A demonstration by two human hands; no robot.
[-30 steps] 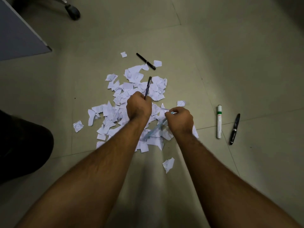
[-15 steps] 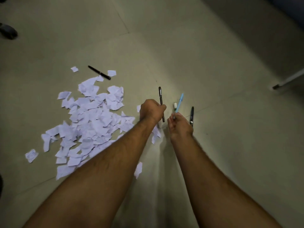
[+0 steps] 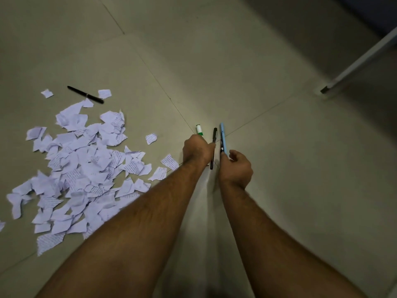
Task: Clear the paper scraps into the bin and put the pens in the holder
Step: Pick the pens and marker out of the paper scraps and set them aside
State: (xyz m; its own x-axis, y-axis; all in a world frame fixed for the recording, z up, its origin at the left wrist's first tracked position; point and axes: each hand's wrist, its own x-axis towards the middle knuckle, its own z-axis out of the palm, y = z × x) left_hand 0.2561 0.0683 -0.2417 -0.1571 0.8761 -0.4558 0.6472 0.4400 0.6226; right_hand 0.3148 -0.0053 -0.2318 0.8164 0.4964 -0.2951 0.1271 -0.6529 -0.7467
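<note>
Two hands work at the frame's centre: my left hand (image 3: 197,150) is clenched around a black pen (image 3: 214,145), and my right hand (image 3: 236,166) pinches a light-blue pen (image 3: 222,136), its other fingers loose. A white marker with a green band (image 3: 199,130) lies on the floor (image 3: 279,147) just beyond my left hand. Paper scraps (image 3: 86,164) cover the left side, another black pen (image 3: 85,94) at upper left.

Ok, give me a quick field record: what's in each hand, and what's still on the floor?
left hand: shut on slim black pen
right hand: holding light blue pen
white marker with green band: on floor, partly hidden by left hand
long black pen: on floor beyond pile
torn white paper scraps: piled on tiled floor, uncleared
bin, holder: not in view
</note>
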